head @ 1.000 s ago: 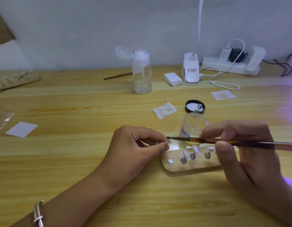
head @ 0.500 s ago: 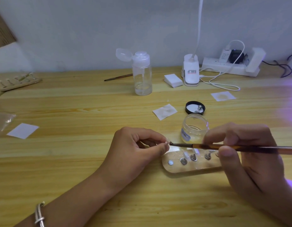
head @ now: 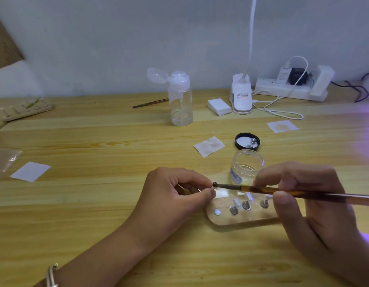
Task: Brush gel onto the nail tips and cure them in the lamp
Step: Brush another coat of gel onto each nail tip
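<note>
My left hand [head: 173, 195] pinches a small clear nail tip [head: 216, 189] between thumb and forefinger, mostly hidden by the fingers. My right hand [head: 310, 204] grips a brown brush [head: 283, 191], its dark tip touching the nail tip. Below the brush lies a clear oval holder [head: 225, 219] with metal studs and two nail tips [head: 248, 196] on it. An open clear gel jar [head: 246, 165] stands just behind, its black lid [head: 239, 141] farther back.
A clear pump bottle [head: 180, 100] with open cap, a second brush [head: 150, 103], a white pad stack [head: 218, 106], a white clip lamp [head: 241, 96] and a power strip [head: 291, 88] stand at the back. Paper squares [head: 208, 146] [head: 30, 171] lie about. Another nail holder [head: 26, 109] is far left. Purple light glows at right.
The brush tip has moved slightly right and back along the pinched nail tip. My left hand has stayed in place.
</note>
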`<action>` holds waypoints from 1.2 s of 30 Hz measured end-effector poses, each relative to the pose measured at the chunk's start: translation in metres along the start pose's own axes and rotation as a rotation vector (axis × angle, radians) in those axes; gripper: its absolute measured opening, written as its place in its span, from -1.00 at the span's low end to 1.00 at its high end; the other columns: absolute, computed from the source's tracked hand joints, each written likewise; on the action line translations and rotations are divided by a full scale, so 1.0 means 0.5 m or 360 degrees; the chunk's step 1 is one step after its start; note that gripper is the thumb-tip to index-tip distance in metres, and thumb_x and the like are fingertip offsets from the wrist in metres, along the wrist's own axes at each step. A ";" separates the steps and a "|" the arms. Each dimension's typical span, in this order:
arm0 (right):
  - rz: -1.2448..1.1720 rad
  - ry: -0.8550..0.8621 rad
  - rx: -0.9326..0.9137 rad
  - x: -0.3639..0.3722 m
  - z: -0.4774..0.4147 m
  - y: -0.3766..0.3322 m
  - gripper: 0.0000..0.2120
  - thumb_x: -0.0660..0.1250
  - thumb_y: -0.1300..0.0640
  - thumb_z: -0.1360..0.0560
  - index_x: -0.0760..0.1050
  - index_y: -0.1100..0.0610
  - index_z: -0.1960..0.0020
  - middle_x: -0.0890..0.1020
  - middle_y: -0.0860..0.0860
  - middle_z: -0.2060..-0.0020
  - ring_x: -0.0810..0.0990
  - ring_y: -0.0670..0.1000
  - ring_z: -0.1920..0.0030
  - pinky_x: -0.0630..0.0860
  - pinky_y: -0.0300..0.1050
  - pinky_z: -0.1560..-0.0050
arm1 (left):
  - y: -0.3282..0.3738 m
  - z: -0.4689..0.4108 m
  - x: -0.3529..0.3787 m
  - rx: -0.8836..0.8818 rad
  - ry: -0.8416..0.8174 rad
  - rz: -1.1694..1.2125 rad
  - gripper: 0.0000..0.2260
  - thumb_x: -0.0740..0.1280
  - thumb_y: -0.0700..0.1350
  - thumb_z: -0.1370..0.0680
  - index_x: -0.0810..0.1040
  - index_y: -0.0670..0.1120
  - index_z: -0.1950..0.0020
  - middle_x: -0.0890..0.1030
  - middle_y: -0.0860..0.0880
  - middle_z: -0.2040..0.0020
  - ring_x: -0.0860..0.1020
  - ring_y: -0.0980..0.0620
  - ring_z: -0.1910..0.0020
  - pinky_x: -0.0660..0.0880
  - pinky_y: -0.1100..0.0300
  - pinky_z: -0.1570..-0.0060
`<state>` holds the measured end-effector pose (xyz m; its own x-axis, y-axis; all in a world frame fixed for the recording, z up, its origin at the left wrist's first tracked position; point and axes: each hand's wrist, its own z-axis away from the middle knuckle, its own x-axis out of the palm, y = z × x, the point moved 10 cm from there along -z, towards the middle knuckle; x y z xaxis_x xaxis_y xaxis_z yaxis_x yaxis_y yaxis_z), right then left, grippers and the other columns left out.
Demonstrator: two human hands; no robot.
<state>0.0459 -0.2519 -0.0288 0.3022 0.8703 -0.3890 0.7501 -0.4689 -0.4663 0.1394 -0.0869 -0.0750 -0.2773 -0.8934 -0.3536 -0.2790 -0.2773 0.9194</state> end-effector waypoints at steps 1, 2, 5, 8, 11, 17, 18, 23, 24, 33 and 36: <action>-0.0017 0.0013 0.0002 -0.002 0.000 0.000 -0.82 0.15 -0.02 -0.68 0.27 -0.26 -0.23 0.59 0.00 0.07 0.63 0.13 0.17 0.47 0.06 0.20 | 0.001 0.000 0.001 0.0004 -0.0006 0.0001 -0.86 0.56 -0.24 -0.38 0.74 0.01 0.25 0.70 0.10 0.30 0.58 0.21 0.34 0.46 0.37 0.30; -0.0037 0.0026 0.0002 -0.004 -0.001 -0.001 -0.84 0.16 -0.02 -0.68 0.29 -0.24 -0.21 0.59 0.00 0.08 0.62 0.12 0.17 0.47 0.06 0.20 | 0.002 0.000 0.002 0.0008 -0.0018 0.0004 -0.86 0.56 -0.24 -0.38 0.74 0.01 0.24 0.70 0.11 0.30 0.58 0.22 0.34 0.45 0.37 0.30; -0.0080 0.0056 -0.0008 -0.008 -0.002 -0.003 -0.91 0.16 0.00 -0.68 0.31 -0.17 -0.14 0.58 -0.02 0.11 0.61 0.10 0.17 0.47 0.03 0.19 | 0.000 -0.001 0.005 0.0007 -0.0040 0.0024 -0.89 0.55 -0.23 -0.39 0.74 -0.02 0.23 0.71 0.11 0.29 0.58 0.21 0.33 0.45 0.38 0.30; -0.0062 0.0113 0.0004 -0.015 -0.001 -0.001 -0.86 0.17 -0.01 -0.68 0.31 -0.22 -0.19 0.59 -0.02 0.08 0.63 0.09 0.13 0.48 -0.03 0.13 | -0.002 -0.001 0.004 0.0004 -0.0027 0.0028 -0.88 0.56 -0.24 -0.39 0.74 -0.01 0.23 0.70 0.10 0.30 0.59 0.22 0.33 0.44 0.40 0.30; -0.0024 0.0099 0.0039 -0.012 0.001 0.006 -0.81 0.17 -0.03 -0.68 0.29 -0.25 -0.24 0.60 0.00 0.03 0.67 0.04 0.06 0.51 -0.09 0.05 | -0.001 -0.001 0.004 0.0011 -0.0024 0.0016 -0.86 0.56 -0.23 -0.38 0.74 0.02 0.23 0.70 0.09 0.30 0.59 0.22 0.33 0.43 0.40 0.31; -0.0014 0.0056 0.0017 -0.004 0.001 0.005 -0.80 0.17 -0.03 -0.68 0.28 -0.28 -0.24 0.60 -0.04 0.03 0.65 0.04 0.09 0.50 -0.02 0.11 | -0.002 0.000 0.002 0.0017 -0.0015 0.0018 -0.90 0.57 -0.20 -0.38 0.74 0.00 0.23 0.70 0.09 0.30 0.57 0.24 0.35 0.42 0.40 0.31; -0.0025 0.0060 0.0012 -0.006 0.002 0.004 -0.81 0.17 -0.02 -0.68 0.28 -0.27 -0.23 0.60 -0.02 0.04 0.65 0.07 0.11 0.50 0.01 0.14 | -0.002 0.000 0.002 0.0018 -0.0014 0.0021 -0.88 0.57 -0.21 -0.38 0.74 0.01 0.23 0.70 0.09 0.30 0.58 0.24 0.34 0.43 0.41 0.31; -0.0041 0.0124 0.0011 -0.019 0.004 0.002 -0.85 0.18 0.00 -0.67 0.32 -0.22 -0.19 0.60 -0.02 0.09 0.64 0.08 0.14 0.49 0.01 0.16 | -0.001 0.000 0.004 0.0025 -0.0027 0.0031 -0.88 0.56 -0.23 -0.39 0.74 -0.01 0.23 0.71 0.09 0.29 0.60 0.22 0.33 0.43 0.41 0.30; -0.0034 0.0159 0.0039 -0.023 0.004 0.004 -0.86 0.18 -0.02 -0.67 0.32 -0.23 -0.18 0.61 -0.04 0.08 0.65 0.06 0.17 0.49 0.00 0.16 | -0.001 0.000 0.004 0.0029 -0.0025 0.0033 -0.89 0.55 -0.23 -0.39 0.74 -0.02 0.23 0.71 0.09 0.29 0.60 0.22 0.33 0.42 0.41 0.31; -0.0054 0.0125 0.0103 -0.010 -0.002 0.010 -0.84 0.23 -0.06 -0.66 0.34 -0.26 -0.20 0.63 -0.01 0.06 0.69 0.07 0.07 0.55 0.08 0.08 | -0.007 -0.004 0.009 0.0037 -0.0037 0.0089 -0.90 0.54 -0.24 -0.41 0.72 -0.05 0.23 0.70 0.07 0.32 0.60 0.24 0.35 0.42 0.43 0.31; -0.0084 0.0124 0.0086 -0.013 -0.001 0.006 -0.85 0.22 -0.04 -0.66 0.35 -0.24 -0.20 0.63 -0.03 0.07 0.68 0.07 0.12 0.53 0.04 0.13 | -0.009 -0.005 0.008 0.0039 -0.0032 0.0119 -0.93 0.54 -0.19 -0.39 0.72 -0.03 0.21 0.70 0.05 0.31 0.60 0.22 0.35 0.44 0.40 0.31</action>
<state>0.0466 -0.2590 -0.0270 0.3095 0.9021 -0.3008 0.7339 -0.4277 -0.5277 0.1419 -0.0902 -0.0801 -0.3165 -0.9040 -0.2875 -0.2789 -0.2010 0.9390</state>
